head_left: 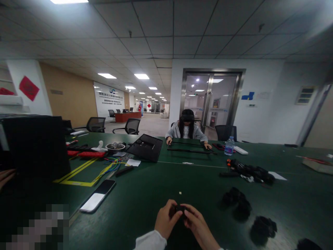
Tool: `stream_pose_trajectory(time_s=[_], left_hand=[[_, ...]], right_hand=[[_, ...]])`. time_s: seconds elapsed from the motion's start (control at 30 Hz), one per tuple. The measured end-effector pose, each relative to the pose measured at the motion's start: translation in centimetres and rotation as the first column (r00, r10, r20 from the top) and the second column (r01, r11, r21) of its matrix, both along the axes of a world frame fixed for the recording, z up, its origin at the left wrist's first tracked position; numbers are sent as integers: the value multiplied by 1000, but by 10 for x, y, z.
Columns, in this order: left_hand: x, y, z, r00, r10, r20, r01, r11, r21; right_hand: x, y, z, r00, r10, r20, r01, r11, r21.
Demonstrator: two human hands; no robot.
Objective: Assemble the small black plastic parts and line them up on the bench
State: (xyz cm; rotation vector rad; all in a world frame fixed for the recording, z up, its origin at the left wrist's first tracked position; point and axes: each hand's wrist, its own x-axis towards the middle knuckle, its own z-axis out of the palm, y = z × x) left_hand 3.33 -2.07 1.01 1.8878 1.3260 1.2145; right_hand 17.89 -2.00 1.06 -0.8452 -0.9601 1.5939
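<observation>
Just above the near edge of the green table (145, 194), my left hand (166, 219) and my right hand (197, 222) meet, fingers closed on a small black part (180, 208). Fingertips and thumbs cover most of it, so its kind does not show. A tiny pale piece (180, 193) lies on the table just beyond my hands. Off to the right sit several dark, blurred clumps of black parts (236, 201), with another black clump (263, 229) closer to me.
A phone (98, 196) lies at left, near bundled wires (110, 166) and a metal bowl (116, 147). A black panel (145, 147) leans farther back. Across the table, a person (187, 130) in a headset holds a black frame (191, 151). A water bottle (229, 146) stands at right.
</observation>
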Motion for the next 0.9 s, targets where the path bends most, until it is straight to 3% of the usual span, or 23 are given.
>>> stream_pose_trajectory(time_s=[0.23,0.5,0.67,0.8,0.9], left_hand=[[0,1,-5,996,-95,1,94,991,92],[1,2,1,993,34,-111,-39,998,-46],[1,2,1,968,119,-222,-133,990,-50],[0,-1,3,989,75,-131,-69,996,50],[0,-3,4,998,-46,-49,53,984,173]], right_hand=[[2,7,-10,987,-101,-128,92,993,-78],[2,1,0,998,-13,-66,11,999,-33],[1,-2,3,999,-19,-34,18,999,-39],[0,0,0,995,-70,-72,66,996,-58],[0,2,-2,992,-88,-85,83,994,-68]])
